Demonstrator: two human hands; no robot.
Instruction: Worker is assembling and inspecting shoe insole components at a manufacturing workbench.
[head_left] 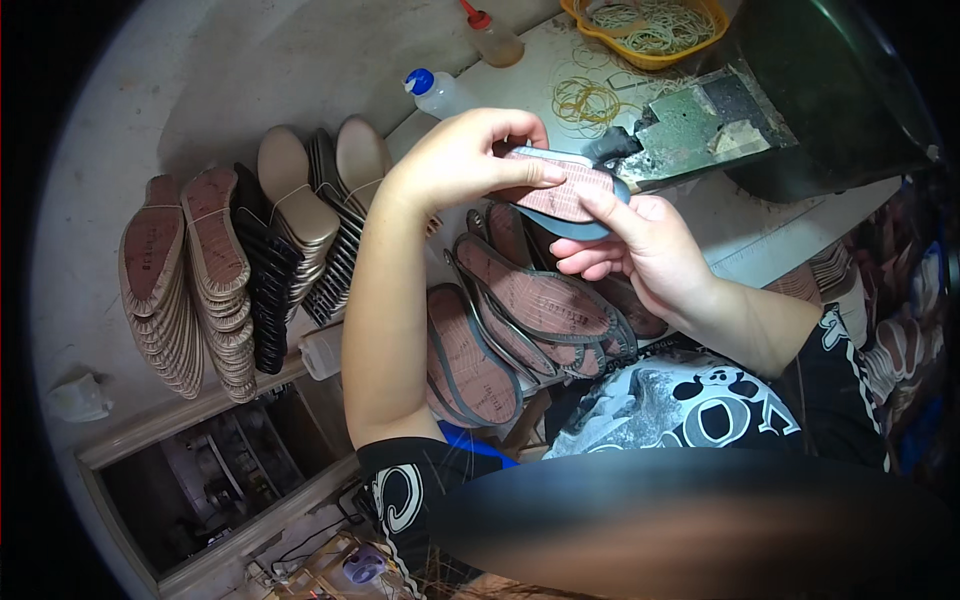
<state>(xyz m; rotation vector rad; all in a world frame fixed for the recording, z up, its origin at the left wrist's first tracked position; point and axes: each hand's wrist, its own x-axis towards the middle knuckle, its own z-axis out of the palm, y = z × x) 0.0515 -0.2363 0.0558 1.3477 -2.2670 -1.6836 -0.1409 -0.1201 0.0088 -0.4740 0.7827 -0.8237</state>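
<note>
One insole (562, 201), apparently in work: I pinch it with left fingers (515, 124) and right fingers (594, 262); loose insoles (472, 365) seemingly pending, banded stacks (214, 225) seemingly done.

Shirt (655, 425): black, short-sleeved; grey-and-white chest print (690, 405) with small skull motif. Left sleeve (400, 490): curved white emblem. Right sleeve (845, 355): white markings, braid-like line. Left hand (468, 165), right hand (652, 240): bare.

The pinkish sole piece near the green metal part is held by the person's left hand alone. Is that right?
Not quite: the head view shows both hands on it. The left hand does hold the pinkish sole piece near the green metal part, but the right hand holds it too, its thumb lying on the upper face.
</note>
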